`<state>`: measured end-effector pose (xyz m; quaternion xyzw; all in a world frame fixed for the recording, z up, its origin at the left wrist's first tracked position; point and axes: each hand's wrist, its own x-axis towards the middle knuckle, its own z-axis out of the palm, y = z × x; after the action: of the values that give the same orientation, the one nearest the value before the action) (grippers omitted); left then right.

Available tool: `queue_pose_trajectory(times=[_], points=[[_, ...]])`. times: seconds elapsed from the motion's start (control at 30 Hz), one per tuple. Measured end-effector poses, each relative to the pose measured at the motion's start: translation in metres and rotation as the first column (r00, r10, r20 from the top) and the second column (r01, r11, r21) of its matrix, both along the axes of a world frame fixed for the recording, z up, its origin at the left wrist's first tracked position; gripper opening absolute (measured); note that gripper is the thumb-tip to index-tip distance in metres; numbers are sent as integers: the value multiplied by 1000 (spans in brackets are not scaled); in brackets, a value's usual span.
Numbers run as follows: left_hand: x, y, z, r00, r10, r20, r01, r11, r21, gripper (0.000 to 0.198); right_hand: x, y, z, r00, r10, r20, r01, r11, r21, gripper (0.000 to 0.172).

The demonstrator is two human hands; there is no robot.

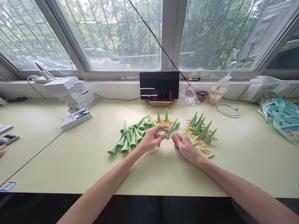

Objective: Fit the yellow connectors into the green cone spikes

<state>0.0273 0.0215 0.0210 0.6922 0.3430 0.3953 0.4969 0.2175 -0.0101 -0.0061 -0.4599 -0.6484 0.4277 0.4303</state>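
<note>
Between thumb and fingers, my left hand (pixel 154 138) grips a green plastic cone (pixel 171 128), its tip leaning up and to the right. My right hand (pixel 184 144) pinches a small yellow plastic piece (pixel 171 136) against the cone's lower end. To the left lies a heap of loose green cones (pixel 129 137). Several upright cones with yellow pieces on their sides (pixel 202 127) stand on the right. Loose yellow pieces (pixel 205 150) are scattered beside my right hand, and more yellow pieces (pixel 163 119) lie behind my hands around two standing cones.
A dark tablet (pixel 158 82) with a phone (pixel 161 95) before it stands at the back. White boxes (pixel 70 90) are stacked back left. A bagged cup (pixel 217 93), a coiled cable (pixel 227 110) and teal plastic items (pixel 280 115) lie right. Another person's fingers (pixel 2 149) show far left.
</note>
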Motion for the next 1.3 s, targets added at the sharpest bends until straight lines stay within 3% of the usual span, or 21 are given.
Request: queue_pose_trajectory(times=[0.33,0.57,0.7,0.87,1.07,1.3], points=[[2,1,-5,997,28,-65,-26,999,39,34,0,0,2,999,15,31,-15,1000,21,45],[3,4,-8,994,-53,91,46,996,75,26,0,0,1,1000,10,25,-10,1000,2,44],[4,2,-6,989,-52,140,44,997,59,14,0,0,0,999,20,37,-21,1000,10,43],[4,0,-3,983,-57,174,51,998,35,14,-1,1,-2,999,19,39,-20,999,32,42],[2,0,-2,993,-49,110,44,998,54,24,-1,-1,2,998,27,49,-28,999,37,42],[4,0,-8,992,-95,82,84,988,128,17,-1,1,-1,1000,23,14,-24,1000,13,43]])
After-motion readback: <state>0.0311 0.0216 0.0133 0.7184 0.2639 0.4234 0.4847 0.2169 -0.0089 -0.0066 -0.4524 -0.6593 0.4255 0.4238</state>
